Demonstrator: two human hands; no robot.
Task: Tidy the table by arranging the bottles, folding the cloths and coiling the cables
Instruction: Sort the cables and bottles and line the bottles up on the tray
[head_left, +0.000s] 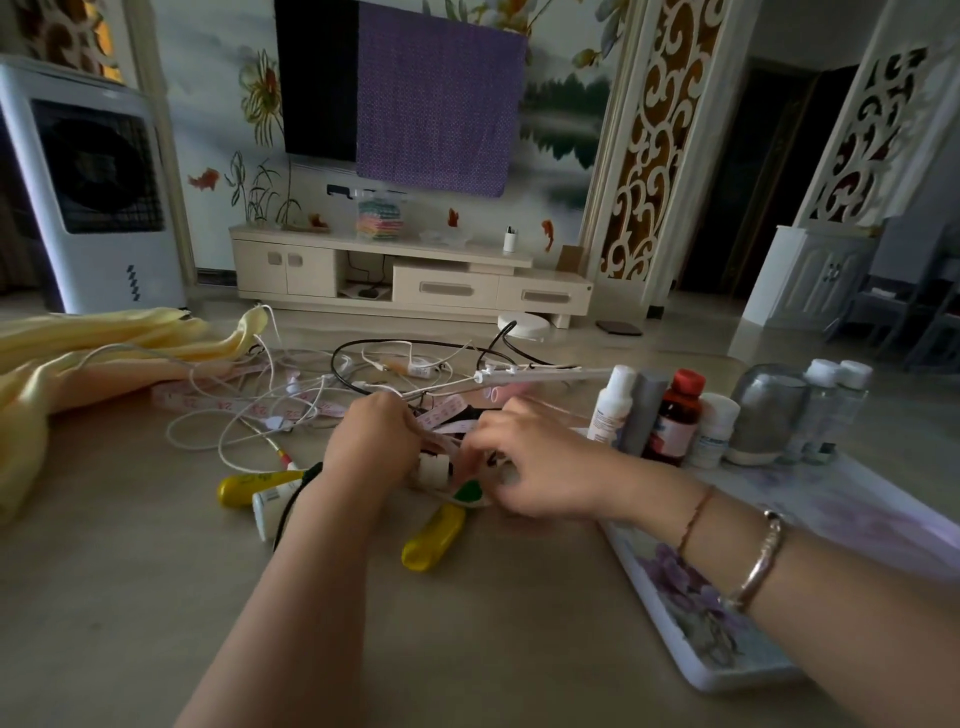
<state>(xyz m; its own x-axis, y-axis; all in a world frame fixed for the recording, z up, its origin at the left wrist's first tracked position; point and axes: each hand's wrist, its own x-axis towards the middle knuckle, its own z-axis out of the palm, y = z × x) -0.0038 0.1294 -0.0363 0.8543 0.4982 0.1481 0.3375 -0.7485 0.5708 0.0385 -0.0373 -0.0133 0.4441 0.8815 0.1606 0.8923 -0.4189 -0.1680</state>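
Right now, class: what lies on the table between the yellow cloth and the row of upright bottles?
In the head view, a tangle of white and black cables, a pink tape measure, and both hands, left and right.

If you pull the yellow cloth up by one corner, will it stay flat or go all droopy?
Probably droopy: the yellow cloth already lies in soft, rumpled folds. It looks thin and smooth, so it may slide easily. White cables lie against its edge and might drag along.
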